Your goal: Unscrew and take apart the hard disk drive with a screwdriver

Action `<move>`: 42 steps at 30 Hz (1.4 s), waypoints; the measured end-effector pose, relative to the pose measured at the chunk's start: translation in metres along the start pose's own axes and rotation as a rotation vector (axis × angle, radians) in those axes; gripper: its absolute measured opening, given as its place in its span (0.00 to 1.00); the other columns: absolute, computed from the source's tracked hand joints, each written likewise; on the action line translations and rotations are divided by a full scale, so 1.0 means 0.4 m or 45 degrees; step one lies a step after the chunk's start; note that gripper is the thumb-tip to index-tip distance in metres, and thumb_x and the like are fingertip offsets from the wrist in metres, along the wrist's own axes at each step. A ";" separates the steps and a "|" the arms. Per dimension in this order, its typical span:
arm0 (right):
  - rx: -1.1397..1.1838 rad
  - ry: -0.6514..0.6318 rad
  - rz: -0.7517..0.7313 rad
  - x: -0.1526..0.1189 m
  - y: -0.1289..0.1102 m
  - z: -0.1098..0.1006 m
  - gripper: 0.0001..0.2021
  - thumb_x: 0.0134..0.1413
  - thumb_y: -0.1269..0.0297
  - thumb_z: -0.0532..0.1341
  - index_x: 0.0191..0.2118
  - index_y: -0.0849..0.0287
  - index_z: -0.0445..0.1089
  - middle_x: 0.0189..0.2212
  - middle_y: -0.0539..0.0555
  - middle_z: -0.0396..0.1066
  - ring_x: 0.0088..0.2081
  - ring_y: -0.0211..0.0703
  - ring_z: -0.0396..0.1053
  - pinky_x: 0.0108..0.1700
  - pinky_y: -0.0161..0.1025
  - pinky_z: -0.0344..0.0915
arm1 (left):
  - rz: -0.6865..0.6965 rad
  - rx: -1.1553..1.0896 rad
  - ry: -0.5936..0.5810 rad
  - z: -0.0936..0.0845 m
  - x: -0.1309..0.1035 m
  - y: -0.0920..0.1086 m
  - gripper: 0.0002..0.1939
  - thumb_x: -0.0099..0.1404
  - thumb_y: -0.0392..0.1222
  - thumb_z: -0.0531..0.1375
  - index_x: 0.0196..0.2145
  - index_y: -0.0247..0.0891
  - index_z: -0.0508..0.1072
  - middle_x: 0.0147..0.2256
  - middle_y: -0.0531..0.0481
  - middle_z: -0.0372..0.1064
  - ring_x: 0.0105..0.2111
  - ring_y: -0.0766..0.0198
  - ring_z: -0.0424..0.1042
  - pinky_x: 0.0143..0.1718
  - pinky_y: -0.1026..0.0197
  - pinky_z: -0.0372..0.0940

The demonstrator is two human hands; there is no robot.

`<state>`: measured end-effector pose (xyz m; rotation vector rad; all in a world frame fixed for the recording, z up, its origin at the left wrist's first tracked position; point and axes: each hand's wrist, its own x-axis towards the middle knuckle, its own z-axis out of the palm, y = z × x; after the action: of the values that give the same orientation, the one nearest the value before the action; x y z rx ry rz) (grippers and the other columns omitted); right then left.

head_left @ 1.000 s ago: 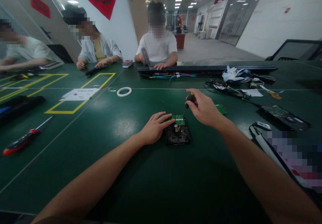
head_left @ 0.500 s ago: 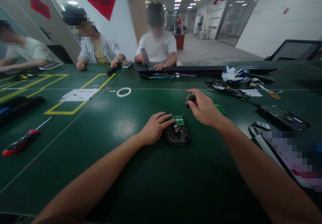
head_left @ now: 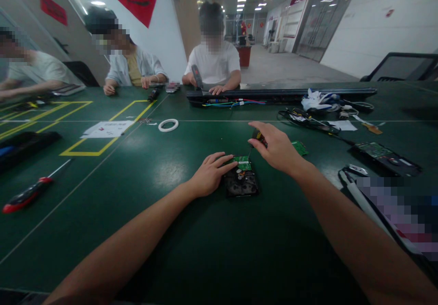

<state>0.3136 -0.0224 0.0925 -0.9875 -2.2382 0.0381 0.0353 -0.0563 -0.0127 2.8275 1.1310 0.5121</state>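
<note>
A hard drive (head_left: 241,187) lies flat on the green table in front of me, with a small green circuit board (head_left: 243,163) at its far end. My left hand (head_left: 211,173) rests on the drive's left side, its fingers stretched out and apart, the tips over the circuit board. Above the board's far right corner, my right hand (head_left: 273,147) holds a screwdriver (head_left: 257,135) with a dark and yellow handle. The screwdriver's thin shaft points down to that corner; exactly where its tip sits is too small to tell.
Another green board (head_left: 299,148) lies beyond my right wrist. Further right is a second drive (head_left: 386,159). A red-black screwdriver (head_left: 29,194) lies left; a white tape ring (head_left: 168,125) and a long black panel (head_left: 280,96) are farther off. Several people sit across the table.
My right hand has shifted slightly left, its fingers now straighter around the screwdriver handle. My left hand and the drive stay put. Across the table, a person's hand has left a dark tool.
</note>
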 end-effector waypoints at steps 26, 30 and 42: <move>-0.041 0.238 -0.074 0.000 -0.009 -0.004 0.12 0.65 0.62 0.63 0.51 0.57 0.71 0.46 0.61 0.75 0.47 0.56 0.74 0.50 0.53 0.73 | 0.013 -0.008 0.006 -0.004 0.001 0.000 0.37 0.68 0.29 0.52 0.72 0.49 0.59 0.72 0.49 0.53 0.71 0.45 0.48 0.69 0.35 0.51; -0.046 0.257 -0.080 0.001 -0.012 -0.003 0.14 0.66 0.63 0.61 0.55 0.57 0.71 0.47 0.62 0.74 0.48 0.56 0.74 0.50 0.54 0.73 | -0.003 -0.009 0.013 -0.004 0.003 0.003 0.35 0.69 0.30 0.52 0.71 0.49 0.61 0.72 0.49 0.54 0.71 0.46 0.48 0.68 0.36 0.52; 0.065 0.241 0.012 -0.004 -0.008 0.000 0.11 0.65 0.61 0.63 0.50 0.54 0.70 0.47 0.60 0.74 0.44 0.53 0.75 0.45 0.51 0.75 | 0.000 -0.001 0.002 -0.004 0.002 0.003 0.35 0.69 0.30 0.53 0.71 0.49 0.61 0.72 0.49 0.54 0.71 0.45 0.48 0.69 0.35 0.52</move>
<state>0.3123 -0.0257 0.0926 -0.9339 -2.0502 0.0053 0.0361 -0.0568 -0.0110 2.8267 1.1313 0.5150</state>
